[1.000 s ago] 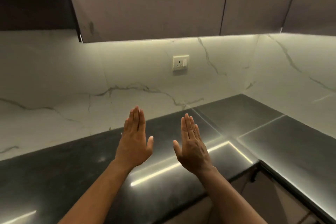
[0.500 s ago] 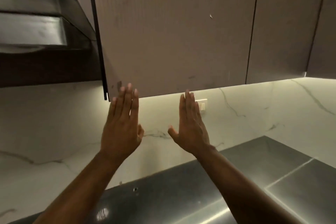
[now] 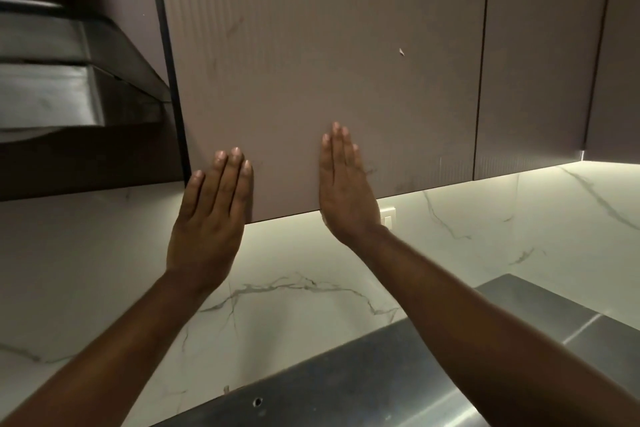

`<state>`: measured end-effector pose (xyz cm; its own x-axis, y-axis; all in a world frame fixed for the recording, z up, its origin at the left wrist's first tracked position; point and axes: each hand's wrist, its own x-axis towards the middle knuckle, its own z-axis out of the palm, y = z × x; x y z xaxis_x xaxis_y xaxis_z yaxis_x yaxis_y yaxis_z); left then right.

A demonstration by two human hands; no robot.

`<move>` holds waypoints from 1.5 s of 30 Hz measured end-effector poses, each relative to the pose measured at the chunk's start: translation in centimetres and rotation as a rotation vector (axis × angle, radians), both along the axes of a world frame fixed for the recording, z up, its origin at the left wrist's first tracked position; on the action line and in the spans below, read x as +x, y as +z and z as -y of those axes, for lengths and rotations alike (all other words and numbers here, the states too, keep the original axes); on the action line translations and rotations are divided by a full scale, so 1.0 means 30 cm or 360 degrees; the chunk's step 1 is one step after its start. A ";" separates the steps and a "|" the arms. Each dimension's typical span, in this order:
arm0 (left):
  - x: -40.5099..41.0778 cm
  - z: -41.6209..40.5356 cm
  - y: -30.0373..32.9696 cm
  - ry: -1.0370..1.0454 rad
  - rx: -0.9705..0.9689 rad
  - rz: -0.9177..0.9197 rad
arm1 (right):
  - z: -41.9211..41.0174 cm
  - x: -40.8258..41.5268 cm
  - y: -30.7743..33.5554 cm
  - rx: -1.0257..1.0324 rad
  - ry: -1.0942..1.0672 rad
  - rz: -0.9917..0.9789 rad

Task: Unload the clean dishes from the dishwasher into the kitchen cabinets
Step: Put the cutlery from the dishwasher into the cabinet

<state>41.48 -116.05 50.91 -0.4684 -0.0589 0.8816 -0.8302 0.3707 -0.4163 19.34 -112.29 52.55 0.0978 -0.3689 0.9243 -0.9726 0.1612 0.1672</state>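
Both grips empty, fingers straight and together: left hand (image 3: 211,222) and right hand (image 3: 343,187) raised flat before lower edge of closed wall cabinet door (image 3: 329,62). Contact unclear. Below, dark counter (image 3: 346,388); behind, marble backsplash (image 3: 86,270).

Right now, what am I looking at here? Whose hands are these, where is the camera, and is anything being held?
No machine here: a person wears a wide-angle camera on the head, so you see their own arms from above. The left hand and right hand are raised flat, fingers straight, in front of the lower edge of a closed upper cabinet door; whether they touch it I cannot tell. Neither holds anything. Below runs a dark countertop against a marble wall, with a range hood on the left. No dishes show.
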 end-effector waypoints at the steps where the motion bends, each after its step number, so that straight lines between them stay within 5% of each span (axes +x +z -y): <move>1: 0.001 0.000 -0.001 -0.0025 -0.0021 -0.0009 | -0.001 0.003 -0.007 -0.0007 0.0021 0.0002; 16: 0.098 -0.302 0.070 -0.0117 -0.0102 0.0427 | -0.246 -0.007 -0.011 -0.0057 0.0222 0.0054; 21: 0.106 -0.451 0.107 -0.0468 -0.0172 0.0614 | -0.374 -0.034 -0.017 -0.0013 0.0242 0.0082; 38: -0.086 -0.750 0.225 -0.0973 -0.0372 0.0646 | -0.681 -0.160 -0.005 0.0335 0.0155 0.0146; 45: -0.157 -0.801 0.191 -0.1320 -0.0322 0.0404 | -0.887 -0.288 0.148 0.0556 0.0065 -0.0074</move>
